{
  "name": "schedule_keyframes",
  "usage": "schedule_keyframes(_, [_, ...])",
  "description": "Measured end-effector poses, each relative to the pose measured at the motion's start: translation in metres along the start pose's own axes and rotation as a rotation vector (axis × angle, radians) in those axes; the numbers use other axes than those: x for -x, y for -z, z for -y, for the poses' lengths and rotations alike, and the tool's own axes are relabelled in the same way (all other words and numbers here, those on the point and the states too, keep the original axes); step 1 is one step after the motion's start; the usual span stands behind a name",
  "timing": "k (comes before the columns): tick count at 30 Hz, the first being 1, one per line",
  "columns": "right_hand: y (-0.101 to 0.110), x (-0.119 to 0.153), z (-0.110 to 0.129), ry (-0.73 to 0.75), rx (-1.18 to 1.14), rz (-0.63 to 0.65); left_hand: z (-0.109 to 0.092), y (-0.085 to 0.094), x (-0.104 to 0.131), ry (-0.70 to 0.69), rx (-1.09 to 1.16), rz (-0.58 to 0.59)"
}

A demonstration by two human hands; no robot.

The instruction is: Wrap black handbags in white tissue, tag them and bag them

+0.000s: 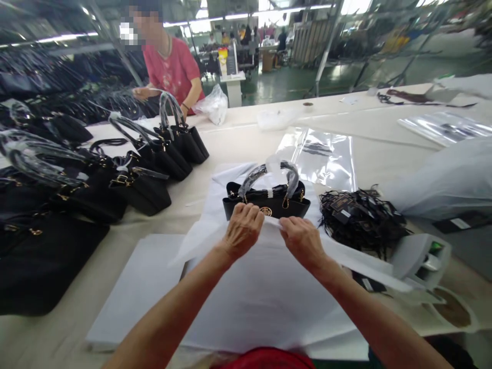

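Observation:
A small black handbag (249, 207) with a round gold emblem and plastic-wrapped handles stands upright at the middle of the table. In front of it, both my hands pinch the upper edge of a sheet of white tissue paper (265, 292). My left hand (244, 228) is closed on the edge, just left of the emblem. To the right of the emblem, my right hand (302, 238) is closed on the same edge. The sheet spreads toward me between my forearms, and more white paper lies under and behind the bag.
Several black handbags (149, 192) line the left side. On the right are a pile of black tags (357, 215), a white tape dispenser (423, 261) and a large plastic bag (453, 174). Clear plastic sleeves (326, 159) lie beyond the bag. A person in red (172, 72) stands across the table.

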State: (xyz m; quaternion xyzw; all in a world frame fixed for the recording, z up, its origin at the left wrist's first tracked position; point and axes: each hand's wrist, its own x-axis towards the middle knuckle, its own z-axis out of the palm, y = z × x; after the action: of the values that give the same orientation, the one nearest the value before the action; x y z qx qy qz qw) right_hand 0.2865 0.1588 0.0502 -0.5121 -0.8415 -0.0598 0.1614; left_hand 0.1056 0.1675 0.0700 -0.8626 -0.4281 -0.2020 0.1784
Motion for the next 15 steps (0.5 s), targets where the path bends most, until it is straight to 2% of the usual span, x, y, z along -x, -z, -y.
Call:
schedule_keyframes(3, [0.013, -0.039, -0.014, -0.067, 0.031, 0.051, 0.013, 0.002, -0.025, 0.079, -0.017, -0.062])
schedule_keyframes(5, [0.017, -0.058, -0.018, -0.097, 0.037, 0.078, 0.01, -0.003, -0.024, 0.08, 0.007, -0.142])
schedule_keyframes(6, [0.017, -0.064, -0.019, -0.108, 0.033, 0.093, 0.006, -0.008, -0.02, 0.03, 0.03, -0.152])
schedule_keyframes(8, [0.016, -0.073, -0.021, -0.119, 0.012, 0.12, -0.002, -0.026, -0.007, -0.115, 0.072, -0.1])
schedule_keyframes(10, [0.014, -0.076, -0.023, -0.118, -0.019, 0.121, -0.006, -0.052, 0.003, -0.136, 0.046, -0.042])
schedule_keyframes(13, [0.015, -0.075, -0.026, -0.114, -0.056, 0.006, 0.0, -0.088, 0.003, 0.007, -0.055, -0.032])
schedule_keyframes(15, [0.021, -0.074, -0.027, -0.102, -0.087, -0.185, 0.007, -0.102, -0.004, 0.046, -0.061, -0.044])
